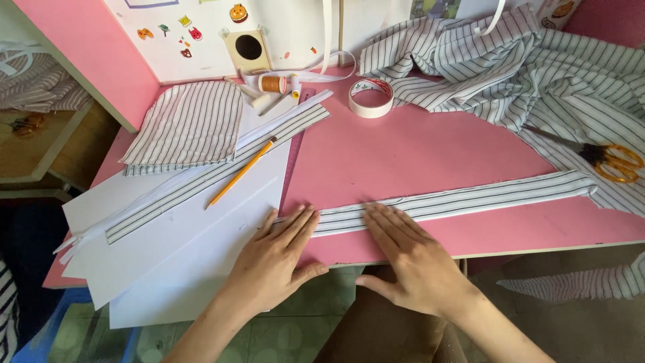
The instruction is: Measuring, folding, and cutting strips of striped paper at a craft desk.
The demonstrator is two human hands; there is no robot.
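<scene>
A long folded strip of white fabric with dark stripes (470,198) lies across the pink table (403,148) near its front edge. My left hand (275,259) lies flat with fingers spread on the strip's left end, where it meets a white paper sheet (181,249). My right hand (410,259) presses flat on the strip a little to the right, fingers together. Neither hand grips anything.
A second striped strip (215,171), a yellow pencil (240,172) and a curved striped fabric piece (191,124) rest on the white paper. Behind are a tape roll (371,97), an orange thread spool (273,83), a heap of striped cloth (524,67) and orange-handled scissors (615,161).
</scene>
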